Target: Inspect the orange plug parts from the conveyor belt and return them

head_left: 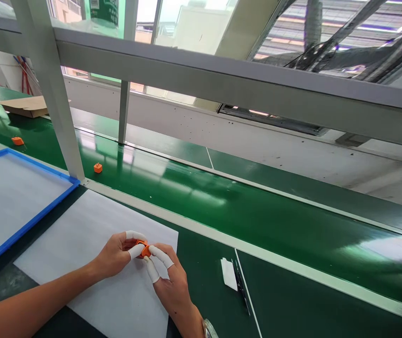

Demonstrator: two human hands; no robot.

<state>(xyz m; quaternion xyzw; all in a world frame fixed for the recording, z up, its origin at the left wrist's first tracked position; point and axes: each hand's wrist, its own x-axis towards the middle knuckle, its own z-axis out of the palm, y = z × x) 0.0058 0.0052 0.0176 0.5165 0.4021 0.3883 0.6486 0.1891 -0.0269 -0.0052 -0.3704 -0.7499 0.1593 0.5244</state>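
Between both hands, above a white sheet, is a small orange plastic piece. My left hand pinches it from the left with thumb and forefinger. From the right, the fingertips of my right hand close on the same piece. White finger cots cover the thumb and forefinger of each hand. The fingers hide much of the piece, so its exact shape is unclear. Two similar orange pieces lie farther off on the green conveyor belt, one near the post and one at the left.
A blue-framed white tray lies at the left. A white card and a dark pen-like tool rest on the right. A grey metal post and crossbar stand ahead. Cardboard sits at the far left.
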